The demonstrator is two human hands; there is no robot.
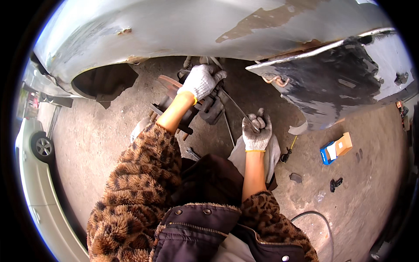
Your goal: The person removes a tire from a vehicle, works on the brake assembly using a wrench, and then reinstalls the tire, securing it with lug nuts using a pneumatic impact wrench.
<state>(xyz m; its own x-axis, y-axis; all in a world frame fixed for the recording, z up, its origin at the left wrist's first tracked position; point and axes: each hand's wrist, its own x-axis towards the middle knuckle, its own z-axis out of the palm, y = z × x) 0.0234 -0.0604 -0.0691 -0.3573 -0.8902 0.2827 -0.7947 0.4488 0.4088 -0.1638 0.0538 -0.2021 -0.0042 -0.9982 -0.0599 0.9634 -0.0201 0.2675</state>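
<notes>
Both my hands wear white knit gloves with yellow cuffs. My left hand [200, 82] is over the wheel hub assembly, beside a rusty brake disc [169, 82] and above the dark brake caliper [213, 111]. Its fingers curl down around something hidden beneath the palm. Lower and to the right, my right hand [256, 136] is palm up, its darkened fingers closed on the near end of a long thin metal bar [234, 104]. The bar slants up toward my left hand; its far end is hidden by the parts there.
A worn grey car body panel [183, 30] arches overhead, with a jagged patched panel [331, 83] at right. On the concrete lie a wrench [192, 153], an opened blue box [326, 153], small dark pads [336, 184] and a hose [322, 215]. A pale car [41, 187] stands left.
</notes>
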